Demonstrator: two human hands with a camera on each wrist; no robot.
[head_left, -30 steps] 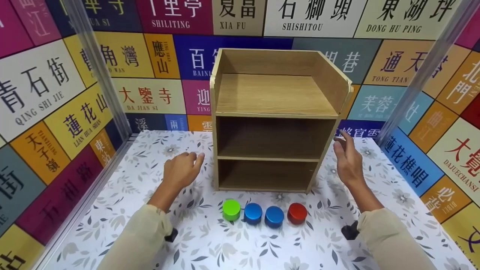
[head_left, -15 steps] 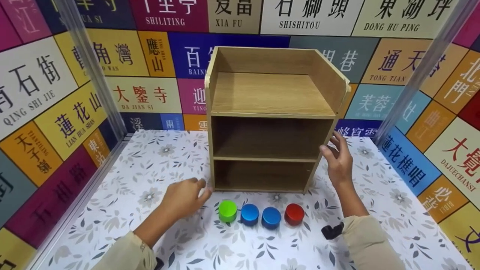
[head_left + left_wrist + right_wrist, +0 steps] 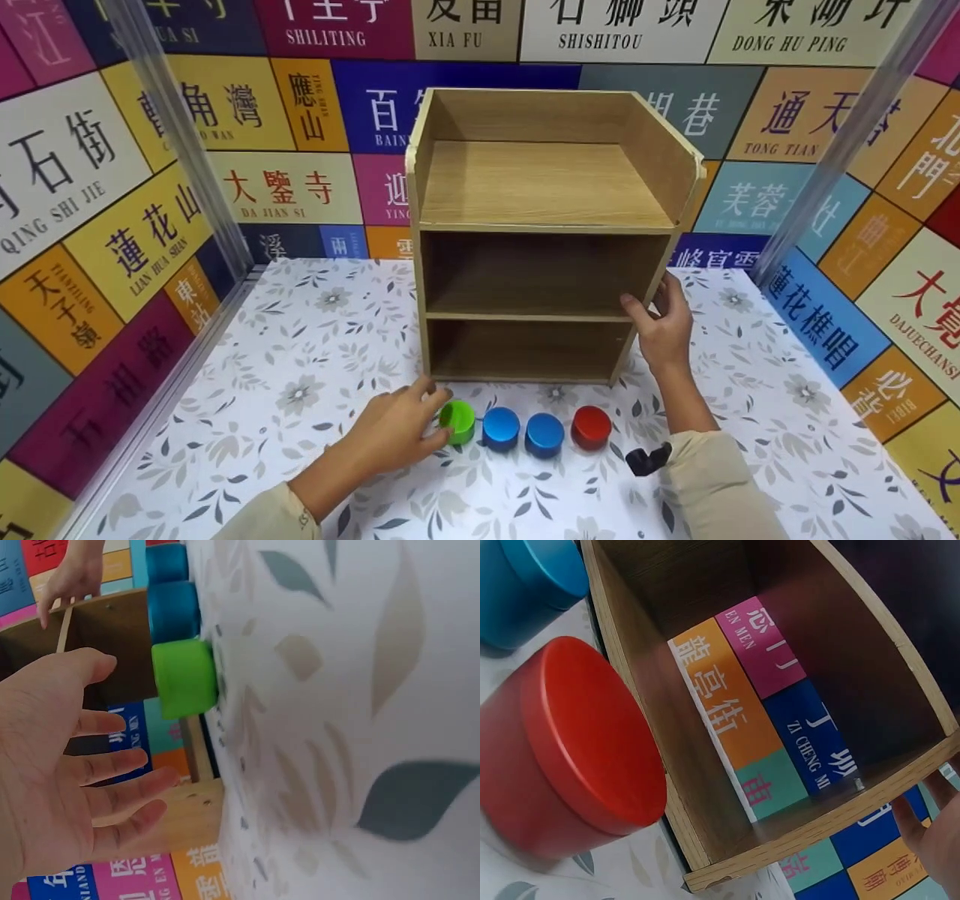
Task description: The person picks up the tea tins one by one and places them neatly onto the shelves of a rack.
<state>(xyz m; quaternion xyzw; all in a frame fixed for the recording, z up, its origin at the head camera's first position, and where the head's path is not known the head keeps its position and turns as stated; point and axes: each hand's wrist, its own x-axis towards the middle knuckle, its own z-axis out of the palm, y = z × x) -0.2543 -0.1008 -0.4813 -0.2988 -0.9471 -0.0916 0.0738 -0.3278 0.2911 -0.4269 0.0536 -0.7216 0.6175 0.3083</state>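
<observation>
In the head view, my left hand (image 3: 397, 424) reaches the green tin (image 3: 457, 422), its fingertips overlapping the tin's left side. The left wrist view shows this hand (image 3: 82, 757) with fingers spread and a gap to the green tin (image 3: 184, 679). My right hand (image 3: 666, 322) grips the right side panel of a wooden shelf unit (image 3: 551, 187), thumb at the front edge, fingers along the outside. Right of the green tin stand two blue tins (image 3: 501, 429) and a red tin (image 3: 591, 427), in a row before the unit.
A white leaf-patterned cloth (image 3: 300, 337) covers the table. Colourful printed panels (image 3: 292, 180) wall it at the back and both sides. The unit has an open top tray (image 3: 547, 180) and two compartments below it. A black strap piece (image 3: 649, 459) sits at my right cuff.
My left hand has moved down and right from beside the unit to the green tin. My right hand has come in leftward onto the unit's right side panel.
</observation>
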